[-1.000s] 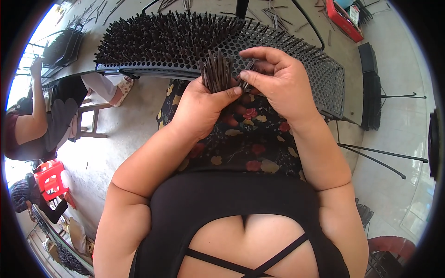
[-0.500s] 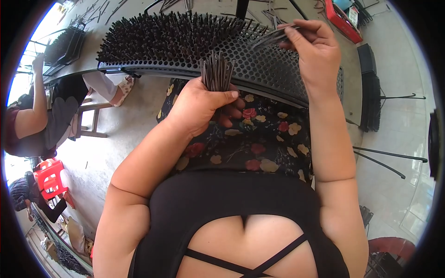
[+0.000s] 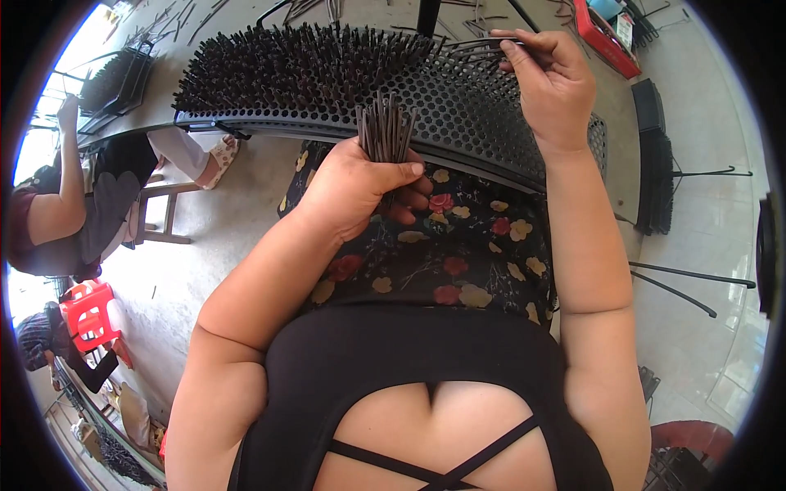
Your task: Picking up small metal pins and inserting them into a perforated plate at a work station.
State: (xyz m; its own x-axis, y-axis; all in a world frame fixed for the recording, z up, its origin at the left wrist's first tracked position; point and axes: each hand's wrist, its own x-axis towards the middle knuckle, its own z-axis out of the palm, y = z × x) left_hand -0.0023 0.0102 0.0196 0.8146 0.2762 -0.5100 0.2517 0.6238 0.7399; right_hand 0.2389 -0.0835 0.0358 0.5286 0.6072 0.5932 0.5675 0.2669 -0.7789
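My left hand (image 3: 360, 184) is closed round an upright bundle of thin dark rods (image 3: 386, 135), just in front of the perforated black panel (image 3: 483, 114). Over the panel's far right part, my right hand (image 3: 557, 86) pinches one or more dark rods (image 3: 483, 42) between thumb and fingers; their far ends point left. How many it holds I cannot tell. Dense rows of dark rods (image 3: 286, 74) stand upright in the holes across the panel's left and middle. Open holes show on its right side.
Loose rods (image 3: 319, 10) lie on the table beyond the panel. A red box (image 3: 606, 37) sits at the far right, with black racks (image 3: 655, 164) below it. At left, another person (image 3: 61, 196) sits by a wooden stool (image 3: 168, 213); a red plastic chair (image 3: 88, 315) stands behind.
My right hand has shifted slightly up and left, and the rods in it now lie flatter across the panel's far edge. My left hand stays nearly still with its bundle.
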